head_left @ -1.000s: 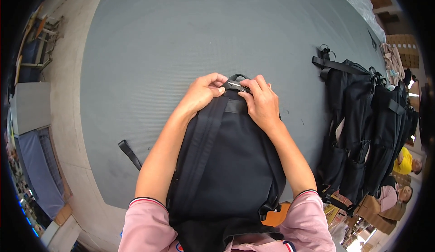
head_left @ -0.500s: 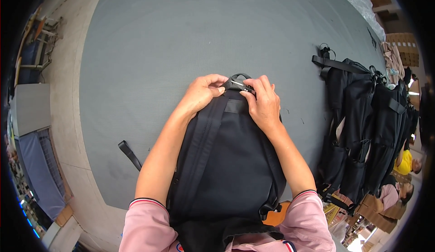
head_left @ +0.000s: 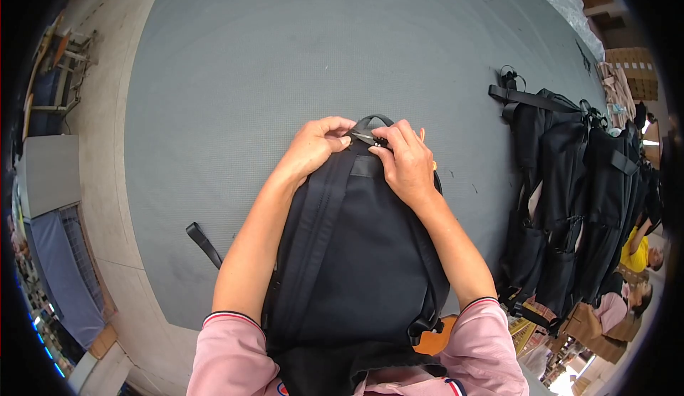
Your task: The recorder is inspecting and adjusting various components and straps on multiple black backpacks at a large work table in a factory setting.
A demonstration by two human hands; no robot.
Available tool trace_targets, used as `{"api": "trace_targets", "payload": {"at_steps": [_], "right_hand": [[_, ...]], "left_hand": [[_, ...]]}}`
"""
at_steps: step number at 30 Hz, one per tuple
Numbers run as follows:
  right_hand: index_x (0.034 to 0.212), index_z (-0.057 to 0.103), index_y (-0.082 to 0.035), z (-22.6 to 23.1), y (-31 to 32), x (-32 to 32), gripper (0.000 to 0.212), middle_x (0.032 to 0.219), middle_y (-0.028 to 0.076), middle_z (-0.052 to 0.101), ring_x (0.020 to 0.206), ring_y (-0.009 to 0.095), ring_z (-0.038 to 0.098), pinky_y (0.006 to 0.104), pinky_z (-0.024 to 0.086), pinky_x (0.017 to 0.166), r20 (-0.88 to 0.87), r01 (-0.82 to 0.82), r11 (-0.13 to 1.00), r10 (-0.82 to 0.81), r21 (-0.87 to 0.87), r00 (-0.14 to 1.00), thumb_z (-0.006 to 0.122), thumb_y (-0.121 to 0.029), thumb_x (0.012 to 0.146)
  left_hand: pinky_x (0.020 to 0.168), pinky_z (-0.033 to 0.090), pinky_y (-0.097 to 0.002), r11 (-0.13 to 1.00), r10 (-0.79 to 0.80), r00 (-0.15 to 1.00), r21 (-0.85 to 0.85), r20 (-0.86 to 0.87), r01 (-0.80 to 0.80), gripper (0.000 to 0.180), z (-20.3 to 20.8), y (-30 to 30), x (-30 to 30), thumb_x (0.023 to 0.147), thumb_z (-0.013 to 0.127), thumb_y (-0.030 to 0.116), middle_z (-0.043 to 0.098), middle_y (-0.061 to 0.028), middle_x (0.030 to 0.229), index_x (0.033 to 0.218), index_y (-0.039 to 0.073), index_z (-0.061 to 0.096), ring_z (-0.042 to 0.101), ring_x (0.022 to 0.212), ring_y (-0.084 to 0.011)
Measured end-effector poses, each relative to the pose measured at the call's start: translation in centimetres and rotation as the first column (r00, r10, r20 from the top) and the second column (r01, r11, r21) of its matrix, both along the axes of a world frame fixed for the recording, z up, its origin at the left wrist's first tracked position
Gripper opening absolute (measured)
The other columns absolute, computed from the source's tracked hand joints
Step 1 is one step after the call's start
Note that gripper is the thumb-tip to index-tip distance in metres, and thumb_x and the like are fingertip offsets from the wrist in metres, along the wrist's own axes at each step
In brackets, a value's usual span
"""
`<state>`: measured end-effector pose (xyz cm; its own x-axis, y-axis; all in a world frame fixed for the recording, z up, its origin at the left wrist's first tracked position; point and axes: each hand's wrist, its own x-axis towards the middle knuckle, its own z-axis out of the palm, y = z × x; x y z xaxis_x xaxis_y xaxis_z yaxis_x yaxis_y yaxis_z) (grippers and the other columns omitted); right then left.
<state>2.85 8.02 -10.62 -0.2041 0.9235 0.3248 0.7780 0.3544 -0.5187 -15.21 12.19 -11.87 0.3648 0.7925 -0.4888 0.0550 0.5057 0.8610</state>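
A black backpack (head_left: 363, 253) lies in front of me, its top pointing away and a strap running along its left side. My left hand (head_left: 317, 147) is closed, pinching fabric at the bag's top, beside the loop handle (head_left: 374, 120). Between the thumb and fingers of my right hand (head_left: 407, 161) is a small tool (head_left: 363, 137) with a thin silver blade and a dark, light-dotted handle; its exact kind is unclear. The blade points left across the base of the loop, close to my left fingertips.
The bag rests on a large grey table (head_left: 235, 75). Several black backpacks (head_left: 563, 189) lie in a row at the right. A black strap end (head_left: 203, 245) sticks out left of my arm. Farther right are people (head_left: 638, 252) and cartons (head_left: 630, 68).
My right hand has shifted slightly left with the small tool, bringing its blade nearer my left fingertips. The loop handle shows more fully now. My left hand has hardly moved.
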Motion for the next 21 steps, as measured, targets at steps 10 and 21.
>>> {"api": "trace_targets", "payload": {"at_steps": [10, 21], "right_hand": [[0.091, 0.061, -0.008, 0.3, -0.1, -0.5, 0.023, 0.082, 0.003, 0.054, 0.059, 0.025, 0.050, 0.0345, 0.039, 0.056, 0.086, 0.042, 0.996, -0.049, 0.084, 0.995, 0.071, -0.006, 0.071], [0.092, 0.062, -0.009, 3.2, 1.6, -1.8, 0.017, 0.083, 0.004, 0.058, 0.075, 0.027, 0.058, 0.0392, 0.045, 0.069, -0.295, 0.163, 0.926, -0.269, -0.340, 0.917, 0.068, -0.013, 0.077]], "left_hand": [[0.079, 0.043, -0.0235, 0.999, -0.028, 0.998, -0.032, -0.048, 0.027, 0.013, 0.1, 0.1, -0.1, 0.086, 0.054, 0.002, 0.060, -0.0002, 0.088, 0.095, 0.002, 0.064, 0.053, 0.084, -0.0093], [0.081, 0.045, -0.0275, 0.984, -0.062, 0.975, 0.151, -0.212, 0.095, 0.019, -0.5, -0.4, 0.3, 0.086, 0.053, 0.005, 0.068, -0.0077, 0.095, 0.103, 0.004, 0.061, 0.063, 0.092, -0.0133]]}}
